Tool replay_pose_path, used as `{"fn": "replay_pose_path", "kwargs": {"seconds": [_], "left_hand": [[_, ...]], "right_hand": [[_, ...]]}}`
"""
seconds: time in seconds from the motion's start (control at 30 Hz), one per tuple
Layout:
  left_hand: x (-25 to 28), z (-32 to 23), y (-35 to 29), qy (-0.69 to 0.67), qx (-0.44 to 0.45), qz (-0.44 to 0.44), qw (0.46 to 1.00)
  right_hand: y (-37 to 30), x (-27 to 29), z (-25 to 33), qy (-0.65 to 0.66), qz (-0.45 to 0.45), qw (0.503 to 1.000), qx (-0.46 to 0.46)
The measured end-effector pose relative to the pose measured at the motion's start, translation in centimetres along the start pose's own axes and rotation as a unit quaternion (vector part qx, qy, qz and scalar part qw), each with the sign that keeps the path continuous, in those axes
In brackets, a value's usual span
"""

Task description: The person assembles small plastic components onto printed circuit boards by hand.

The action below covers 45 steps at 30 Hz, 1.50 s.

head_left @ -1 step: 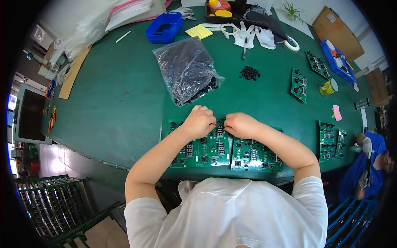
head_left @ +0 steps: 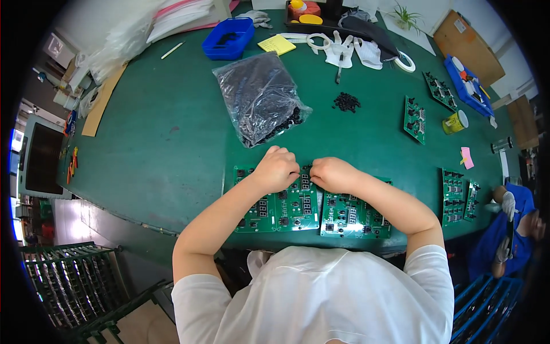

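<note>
Two green circuit boards lie side by side in front of me, the left board [head_left: 290,213] and the right board [head_left: 338,214], both carrying digit displays and small black parts. At the far edge of the left board, my left hand [head_left: 277,169] is closed, its fingertips pressed down by a display. My right hand [head_left: 334,174] is closed too, its fingertips at the same board's upper right corner while the hand covers the right board's far edge. What either hand pinches is hidden. Beyond them lie a clear plastic bag [head_left: 260,97] of small black parts and a loose black pile [head_left: 347,102].
More circuit boards [head_left: 415,119] lie to the right, near a yellow-green can [head_left: 455,122]. A blue bin [head_left: 228,39], white gloves [head_left: 339,50] and a pen [head_left: 340,69] sit at the back. A person in blue [head_left: 504,229] is at the right edge.
</note>
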<state>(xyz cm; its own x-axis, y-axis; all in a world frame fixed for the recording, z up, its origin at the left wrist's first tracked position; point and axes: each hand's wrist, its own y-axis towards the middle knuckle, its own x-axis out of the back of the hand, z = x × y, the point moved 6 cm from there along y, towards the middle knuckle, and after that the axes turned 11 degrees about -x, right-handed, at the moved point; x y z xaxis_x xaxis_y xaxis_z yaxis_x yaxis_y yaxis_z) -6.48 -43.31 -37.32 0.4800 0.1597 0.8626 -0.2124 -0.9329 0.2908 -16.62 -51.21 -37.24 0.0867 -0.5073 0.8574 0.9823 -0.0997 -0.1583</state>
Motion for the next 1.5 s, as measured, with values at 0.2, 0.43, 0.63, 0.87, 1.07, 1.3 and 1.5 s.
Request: {"fn": "replay_pose_path", "kwargs": {"seconds": [0.2,0.43,0.63,0.87,1.07,1.3,1.5], "left_hand": [[-0.6,-0.5,-0.4,0.009,-0.019,-0.033,0.999],[-0.3,-0.9,-0.1,0.012,-0.024,-0.061,0.998],[2.1,1.3,2.5,-0.064,0.012,-0.066,0.996],[3.4,5.5,8.9,-0.060,0.110,-0.131,0.983],[0.6,9.2,12.0,0.025,0.193,-0.051,0.980],[-3.4,8.3,16.4,0.074,0.161,0.017,0.984],[-4.9,9.2,17.9,0.100,0.159,0.016,0.982]], "right_hand": [[-0.2,-0.6,0.0,0.000,-0.019,1.000,0.019],[-0.4,-0.5,-0.6,0.074,-0.025,0.997,-0.004],[-1.2,0.7,-0.5,0.189,-0.025,0.979,-0.073],[-1.5,-0.6,0.3,0.112,-0.080,0.990,0.015],[-2.3,0.8,0.5,0.109,-0.117,0.987,-0.021],[-2.3,-0.3,0.1,0.051,-0.158,0.985,0.046],[-1.9,-0.6,-0.6,0.065,-0.153,0.986,0.027]]}}
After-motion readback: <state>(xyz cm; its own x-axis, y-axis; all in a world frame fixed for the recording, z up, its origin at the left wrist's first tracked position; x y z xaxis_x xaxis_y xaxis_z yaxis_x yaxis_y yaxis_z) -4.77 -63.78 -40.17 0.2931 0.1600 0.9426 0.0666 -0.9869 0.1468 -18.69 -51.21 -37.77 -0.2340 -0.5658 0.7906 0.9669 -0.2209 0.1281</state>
